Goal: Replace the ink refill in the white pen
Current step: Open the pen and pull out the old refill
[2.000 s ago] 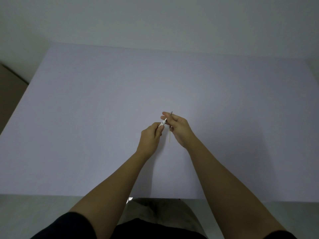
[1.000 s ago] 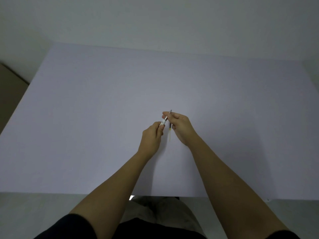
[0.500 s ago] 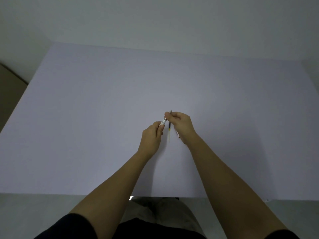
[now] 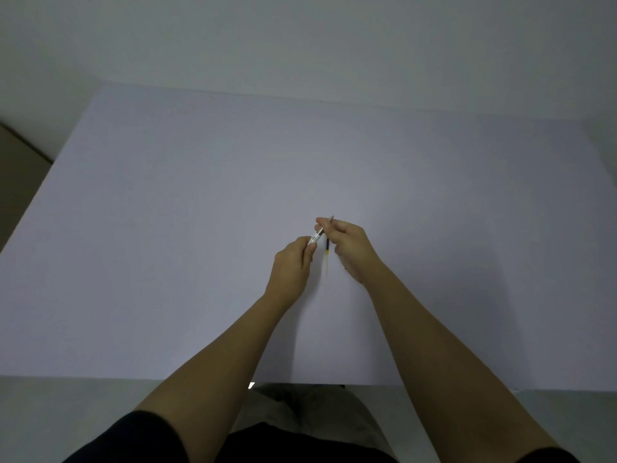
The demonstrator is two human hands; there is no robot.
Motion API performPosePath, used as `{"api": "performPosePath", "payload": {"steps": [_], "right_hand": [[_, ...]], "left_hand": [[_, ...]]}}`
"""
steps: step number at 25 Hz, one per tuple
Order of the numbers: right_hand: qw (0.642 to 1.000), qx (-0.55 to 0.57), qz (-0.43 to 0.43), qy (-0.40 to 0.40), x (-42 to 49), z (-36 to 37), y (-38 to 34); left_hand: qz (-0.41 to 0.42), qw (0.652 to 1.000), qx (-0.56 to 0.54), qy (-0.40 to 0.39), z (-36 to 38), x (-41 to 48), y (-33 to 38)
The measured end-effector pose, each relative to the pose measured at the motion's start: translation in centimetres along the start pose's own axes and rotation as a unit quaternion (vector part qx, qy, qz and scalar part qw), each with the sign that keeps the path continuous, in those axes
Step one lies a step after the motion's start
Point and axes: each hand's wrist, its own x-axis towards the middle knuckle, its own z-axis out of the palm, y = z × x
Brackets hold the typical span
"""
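Above the middle of the table, my left hand (image 4: 290,269) is closed around the white pen (image 4: 314,239), whose open end points up and to the right. A short dark piece of ink refill (image 4: 320,233) runs from that end to the fingertips of my right hand (image 4: 354,248), which pinch it. My right hand also holds a second thin refill (image 4: 327,259) that hangs almost upright. This one has a dark section, a yellow band and a clear lower tube, and its metal tip pokes out above the fingers. Most of the pen barrel is hidden in my left fist.
The pale lilac table (image 4: 167,245) stretches wide on all sides of my hands, with its front edge near my lap. A plain wall stands behind it. A strip of brown floor (image 4: 13,182) shows at the far left.
My hands stay close together in the same spot. My right fingers have shifted slightly up and away from the pen's end, and a short dark stretch of refill now shows between them.
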Motion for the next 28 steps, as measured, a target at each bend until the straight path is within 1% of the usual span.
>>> {"api": "performPosePath", "payload": {"steps": [3, 7, 10, 14, 15, 18, 20, 23, 26, 28], "right_hand": [[0.998, -0.028, -0.007, 0.051, -0.1, 0.1, 0.3], [0.999, 0.014, -0.016, 0.032, -0.4, 0.0, 0.5], [0.999, -0.013, -0.003, 0.043, -0.7, 0.1, 0.6], [1.000, 0.011, 0.000, 0.024, -1.0, 0.1, 0.6], [1.000, 0.004, -0.008, 0.028, -1.1, 0.1, 0.6], [0.996, -0.010, -0.031, 0.078, -1.5, 0.3, 0.7], [0.995, -0.008, -0.039, 0.091, -1.4, 0.3, 0.8], [0.995, -0.034, -0.042, 0.084, -1.6, 0.2, 0.9], [0.993, -0.040, -0.037, 0.102, -2.0, 0.1, 0.9], [0.996, -0.017, -0.033, 0.077, -2.1, -0.1, 0.6]], "left_hand": [[0.012, 1.000, 0.016, -0.011, -0.2, -0.1, 0.1], [0.016, 1.000, 0.017, -0.009, -0.2, -0.1, 0.0], [0.029, 0.999, 0.021, -0.022, -0.1, -0.2, 0.0], [0.023, 0.999, 0.033, -0.023, 0.0, -0.4, -0.1], [0.020, 0.999, 0.031, -0.023, -0.1, -0.4, -0.1], [0.022, 0.999, 0.024, -0.034, -0.4, -0.5, -0.1], [0.017, 0.999, 0.023, -0.045, -0.6, -0.5, 0.0], [0.011, 0.999, 0.024, -0.045, -0.6, -0.6, 0.0], [0.019, 0.998, 0.026, -0.052, -0.5, -0.8, 0.2], [0.017, 0.998, 0.026, -0.058, -0.5, -0.8, 0.3]]}}
